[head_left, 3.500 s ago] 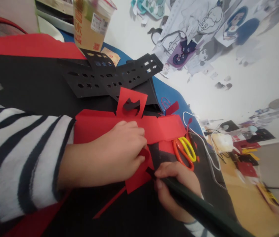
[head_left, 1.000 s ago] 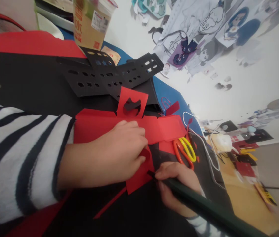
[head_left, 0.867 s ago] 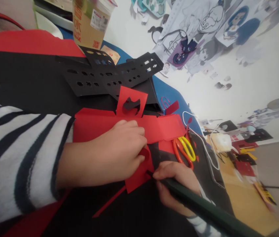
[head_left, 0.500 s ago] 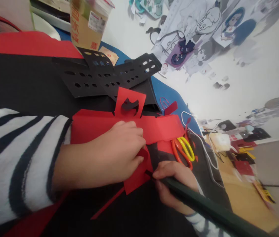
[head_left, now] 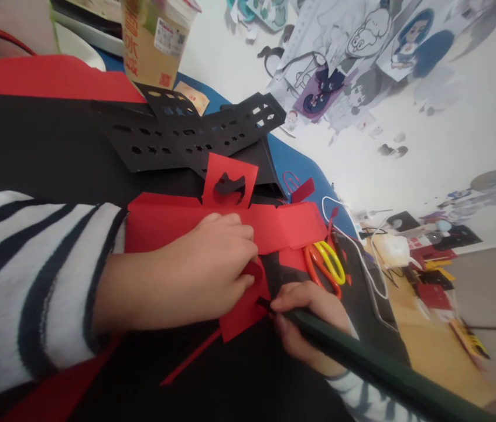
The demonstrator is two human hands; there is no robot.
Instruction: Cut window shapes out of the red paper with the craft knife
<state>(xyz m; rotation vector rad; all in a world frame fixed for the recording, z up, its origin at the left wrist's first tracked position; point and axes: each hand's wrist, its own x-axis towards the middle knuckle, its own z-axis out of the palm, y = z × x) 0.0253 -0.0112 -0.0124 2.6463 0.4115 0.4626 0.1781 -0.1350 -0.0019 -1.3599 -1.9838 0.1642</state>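
My left hand point(head_left: 204, 269) presses down on a folded red paper piece point(head_left: 164, 223), its fingers curled together near the middle; whether they pinch the paper is hidden. One flap of the red piece stands up with a cat-shaped cutout point(head_left: 230, 186). Another flap point(head_left: 243, 316) lies under and beside my left fingers. My right hand point(head_left: 309, 322) is closed on a long dark green tool point(head_left: 375, 369). Its thin dark tip rests at the right edge of the lower flap, close to my left thumb.
Scissors with orange and yellow handles point(head_left: 324, 264) lie right of the red piece. Behind it is black card with cut holes point(head_left: 186, 132). A drink cup point(head_left: 155, 44) stands at the back left. A white cable point(head_left: 368, 264) runs along the right. A red strip point(head_left: 190, 357) lies in front.
The view has shifted very slightly. My right hand and the green tool have moved a little upward; my left hand stays on the paper.
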